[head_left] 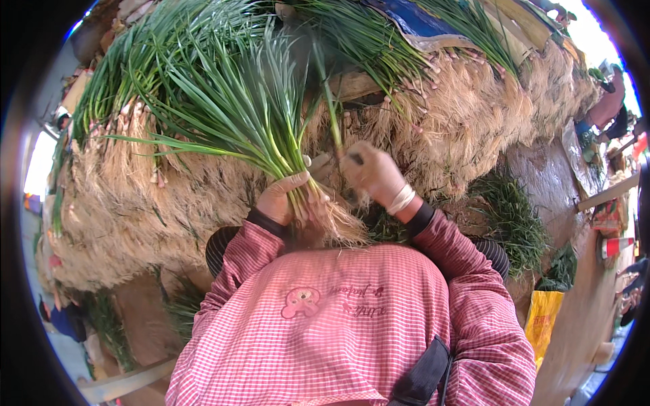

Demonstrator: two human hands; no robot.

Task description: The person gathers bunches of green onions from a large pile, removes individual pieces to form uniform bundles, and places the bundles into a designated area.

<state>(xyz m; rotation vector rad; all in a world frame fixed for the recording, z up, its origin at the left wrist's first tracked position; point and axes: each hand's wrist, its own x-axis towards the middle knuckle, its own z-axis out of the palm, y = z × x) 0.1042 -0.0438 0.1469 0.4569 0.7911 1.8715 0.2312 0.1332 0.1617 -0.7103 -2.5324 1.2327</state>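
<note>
My left hand (288, 193), in a thin pale glove, is closed round a bunch of green garlic (274, 145). The leaves fan upward and to the left, while the pale stem ends and roots (332, 220) hang below the hand toward my lap. Just right of the bunch, my right hand (372, 174), also gloved and blurred by motion, is closed on a single green garlic stalk (333, 122). That stalk stands nearly upright, its blurred leaves pointing away from me. A white band circles the right wrist.
A long heap of green garlic (467, 115) with its tan roots facing me spans the far side. Blue sheeting (426, 24) lies over part of it. Loose green leaves (511, 220) cover the ground at right, near a yellow bag (544, 321). Other people are at the far right edge.
</note>
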